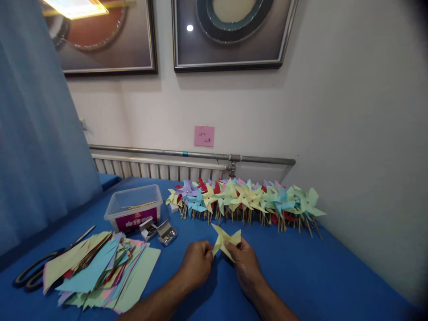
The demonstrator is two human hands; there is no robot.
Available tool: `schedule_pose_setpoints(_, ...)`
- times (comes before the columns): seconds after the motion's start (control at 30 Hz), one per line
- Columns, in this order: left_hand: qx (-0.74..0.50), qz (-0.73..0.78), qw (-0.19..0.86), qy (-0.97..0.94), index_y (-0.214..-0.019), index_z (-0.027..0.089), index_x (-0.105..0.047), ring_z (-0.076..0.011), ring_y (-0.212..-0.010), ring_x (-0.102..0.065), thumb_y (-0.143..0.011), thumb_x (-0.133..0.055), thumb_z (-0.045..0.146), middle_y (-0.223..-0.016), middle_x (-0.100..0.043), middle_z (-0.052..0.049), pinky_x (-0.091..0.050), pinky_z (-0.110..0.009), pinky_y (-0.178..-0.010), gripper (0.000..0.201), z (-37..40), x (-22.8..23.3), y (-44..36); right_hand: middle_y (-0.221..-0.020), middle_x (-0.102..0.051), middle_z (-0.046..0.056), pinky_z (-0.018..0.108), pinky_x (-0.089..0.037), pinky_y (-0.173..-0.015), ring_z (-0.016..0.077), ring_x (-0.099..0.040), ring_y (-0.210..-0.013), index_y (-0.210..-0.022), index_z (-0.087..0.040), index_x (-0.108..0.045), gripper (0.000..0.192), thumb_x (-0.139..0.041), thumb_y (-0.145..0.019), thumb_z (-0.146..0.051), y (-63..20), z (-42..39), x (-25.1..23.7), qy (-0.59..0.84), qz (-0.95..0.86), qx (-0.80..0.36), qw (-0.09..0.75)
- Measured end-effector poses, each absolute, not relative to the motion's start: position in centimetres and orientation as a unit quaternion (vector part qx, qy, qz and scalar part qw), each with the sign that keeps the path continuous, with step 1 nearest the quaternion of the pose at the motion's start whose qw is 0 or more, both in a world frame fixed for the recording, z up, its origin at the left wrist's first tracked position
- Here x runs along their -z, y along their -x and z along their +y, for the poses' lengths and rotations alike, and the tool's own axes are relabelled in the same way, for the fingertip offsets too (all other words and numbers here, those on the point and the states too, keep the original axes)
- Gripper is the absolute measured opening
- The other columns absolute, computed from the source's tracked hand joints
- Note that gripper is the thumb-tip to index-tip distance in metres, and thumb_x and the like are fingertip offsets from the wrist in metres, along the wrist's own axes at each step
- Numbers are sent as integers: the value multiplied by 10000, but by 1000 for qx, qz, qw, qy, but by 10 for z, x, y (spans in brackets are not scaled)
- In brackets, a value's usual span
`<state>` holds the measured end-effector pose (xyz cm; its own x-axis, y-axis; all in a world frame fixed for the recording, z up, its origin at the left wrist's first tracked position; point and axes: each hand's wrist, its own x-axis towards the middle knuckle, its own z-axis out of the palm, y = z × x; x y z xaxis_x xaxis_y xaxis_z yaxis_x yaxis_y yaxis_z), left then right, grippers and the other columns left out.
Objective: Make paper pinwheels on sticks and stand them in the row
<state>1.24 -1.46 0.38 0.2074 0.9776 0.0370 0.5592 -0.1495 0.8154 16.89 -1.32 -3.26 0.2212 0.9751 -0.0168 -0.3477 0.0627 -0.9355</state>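
Note:
Both of my hands hold a pale yellow paper pinwheel (224, 241) just above the blue table (301, 272). My left hand (197, 262) pinches its left side and my right hand (245, 263) grips its right and lower side. The paper's folded points stick up and to the right between my fingers. Behind it, along the wall, stands a long row of finished pinwheels (247, 198) in yellow, green, blue, purple and red on wooden sticks.
A stack of coloured paper sheets (103, 269) lies at the left, with black-handled scissors (40, 267) beside it. A clear plastic box (133, 207) holds wooden sticks. Two small open boxes of pins (158, 231) sit in front of it. A radiator runs behind the table.

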Motion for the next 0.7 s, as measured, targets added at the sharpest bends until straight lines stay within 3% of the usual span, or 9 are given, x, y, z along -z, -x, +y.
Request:
schedule_pose_setpoints(0.27,-317,544,342,-697,-715,135,-681,-131,-638,-494,-831,-519,80,-639,-605,10,-310,-249,-620,206,-13,2,-12,-804,-785,39,348,-561,-723,263,-730,-761,-892,-202,-687,434,-910,-589,-419,-165,-14,26,443,-340,-520,647)
schedule_pose_setpoints(0.7,-317,544,357,-690,-718,132,-671,-122,-626,-486,-845,-512,72,-628,-590,12,-296,-245,-602,212,-14,-1,-12,-737,-766,15,331,-558,-622,235,-708,-660,-887,-198,-699,434,-930,-560,-366,-165,-19,17,455,-322,-545,627)
